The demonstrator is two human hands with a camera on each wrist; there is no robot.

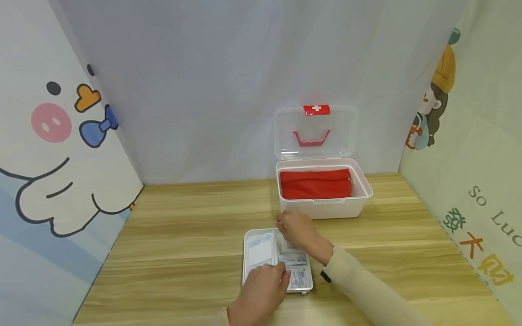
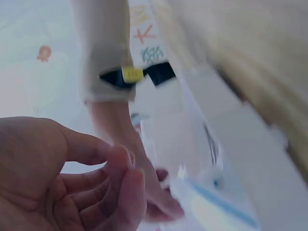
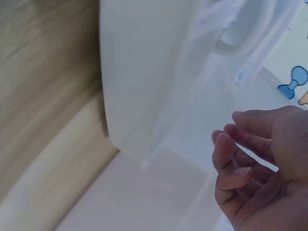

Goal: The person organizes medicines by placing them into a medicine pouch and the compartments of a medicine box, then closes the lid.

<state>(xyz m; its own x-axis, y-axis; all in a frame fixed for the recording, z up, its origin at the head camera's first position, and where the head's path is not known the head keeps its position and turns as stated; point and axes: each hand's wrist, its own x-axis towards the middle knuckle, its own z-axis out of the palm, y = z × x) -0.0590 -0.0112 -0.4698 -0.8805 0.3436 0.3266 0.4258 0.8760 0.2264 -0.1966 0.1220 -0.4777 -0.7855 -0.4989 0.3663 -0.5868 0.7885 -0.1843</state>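
A shallow white tray (image 1: 245,253) with a divider lies on the table. Its left section holds a white packet (image 1: 261,251); clear printed packets (image 1: 299,277) fill the right one. My left hand (image 1: 263,290) is over the tray's near side, overlapping it in the head view. In the left wrist view, its thumb and fingertips come close together with nothing visible between them. Above the tray's far right corner is my right hand (image 1: 299,230), whose fingers (image 3: 231,168) bend loosely around nothing in the right wrist view, beside the tray's white wall (image 3: 139,72).
Behind the tray stands a white box (image 1: 326,209) with its clear lid (image 1: 281,136) raised against the backdrop. Inside it lies a red zipped pouch (image 1: 316,184). The lid has a pink handle (image 1: 311,141). Printed cloth walls (image 1: 465,172) border the wooden table (image 1: 175,253).
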